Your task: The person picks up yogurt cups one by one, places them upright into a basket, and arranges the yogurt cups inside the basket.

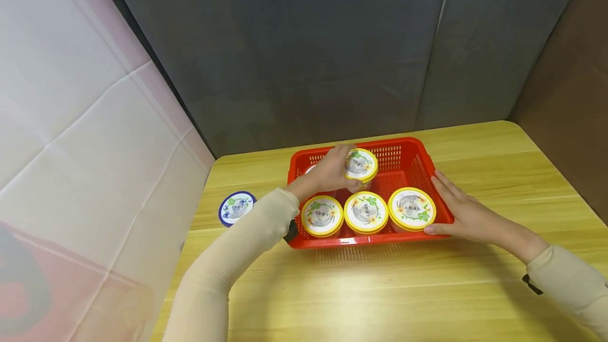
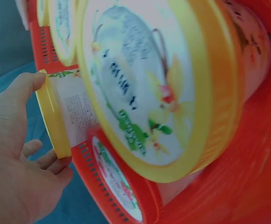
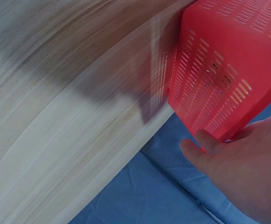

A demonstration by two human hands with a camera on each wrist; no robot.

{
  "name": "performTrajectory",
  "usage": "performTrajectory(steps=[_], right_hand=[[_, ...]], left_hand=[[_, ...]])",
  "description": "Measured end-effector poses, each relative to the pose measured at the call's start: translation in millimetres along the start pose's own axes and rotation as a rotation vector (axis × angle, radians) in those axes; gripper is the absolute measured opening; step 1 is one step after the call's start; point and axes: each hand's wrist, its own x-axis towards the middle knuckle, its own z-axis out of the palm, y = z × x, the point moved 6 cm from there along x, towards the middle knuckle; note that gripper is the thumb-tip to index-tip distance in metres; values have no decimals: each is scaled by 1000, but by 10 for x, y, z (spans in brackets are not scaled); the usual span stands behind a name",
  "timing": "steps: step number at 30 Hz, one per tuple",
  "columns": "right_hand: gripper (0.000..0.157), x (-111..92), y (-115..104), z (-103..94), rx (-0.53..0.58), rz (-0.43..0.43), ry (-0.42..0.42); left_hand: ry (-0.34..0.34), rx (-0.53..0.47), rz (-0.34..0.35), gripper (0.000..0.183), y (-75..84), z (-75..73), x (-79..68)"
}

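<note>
My left hand (image 1: 332, 170) grips a yellow-lidded tub (image 1: 361, 164) at the back of the red basket (image 1: 404, 144). The left wrist view shows its thumb and fingers on opposite sides of this tub's yellow lid (image 2: 53, 116). Three more yellow-lidded tubs stand along the basket's front: a left tub (image 1: 322, 216), a middle tub (image 1: 366, 212) and a right tub (image 1: 412, 208). A red-lidded tub (image 2: 119, 179) sits at the back left, partly hidden by my left hand. My right hand (image 1: 463, 215) holds the basket's front right corner, thumb on the front rim, fingers along the right side.
A blue-rimmed tub (image 1: 237, 208) stands on the wooden table (image 1: 351, 294), left of the basket. A dark grey partition (image 1: 309, 57) rises behind the table, with a white panel (image 1: 71, 94) on the left and a brown one (image 1: 570, 78) on the right.
</note>
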Motion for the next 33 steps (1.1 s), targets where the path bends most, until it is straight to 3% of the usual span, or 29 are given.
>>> performTrajectory(steps=[12,33], right_hand=[[125,4,-23,16,-1,-6,10],[126,24,-20,30,-5,-20,22]], left_hand=[[-82,30,14,93,-63,182,-2],[-147,17,-7,96,-102,184,-28]])
